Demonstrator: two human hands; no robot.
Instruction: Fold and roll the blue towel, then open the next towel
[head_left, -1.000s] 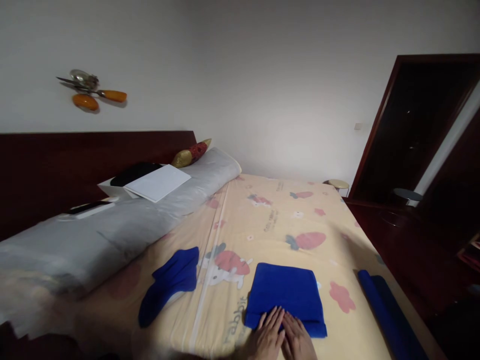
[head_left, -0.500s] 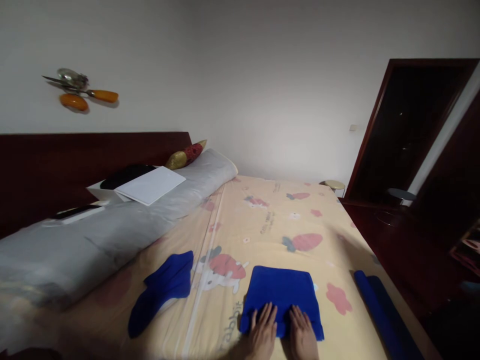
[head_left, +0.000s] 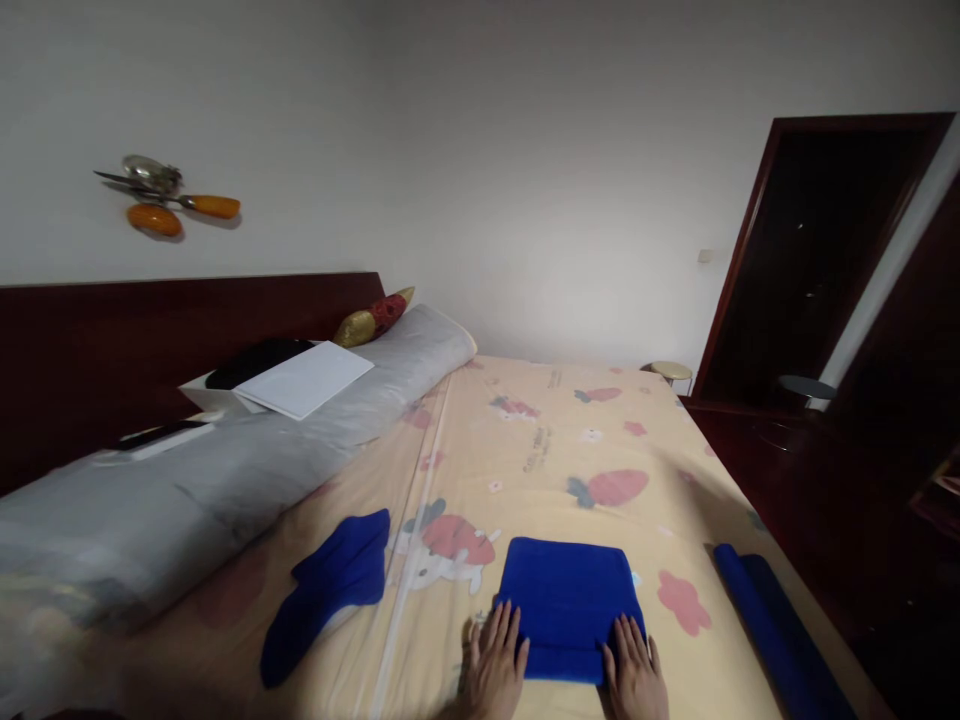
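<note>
Both hands flat, fingers spread and extended, gripping nothing: left hand [head_left: 496, 668] on the near-left corner of the folded blue towel [head_left: 568, 605], right hand [head_left: 634, 675] on its near-right corner. The towel lies between and just past the fingertips, on the yellow cartoon bedsheet [head_left: 555, 450]. No readable writing on the towel; sheet print beside the left fingers too blurred to read. Blue cloths total 3: the folded one, a crumpled blue cloth [head_left: 334, 590] well left of the left fingers, a rolled blue towel [head_left: 772, 625] right of the right fingers
</note>
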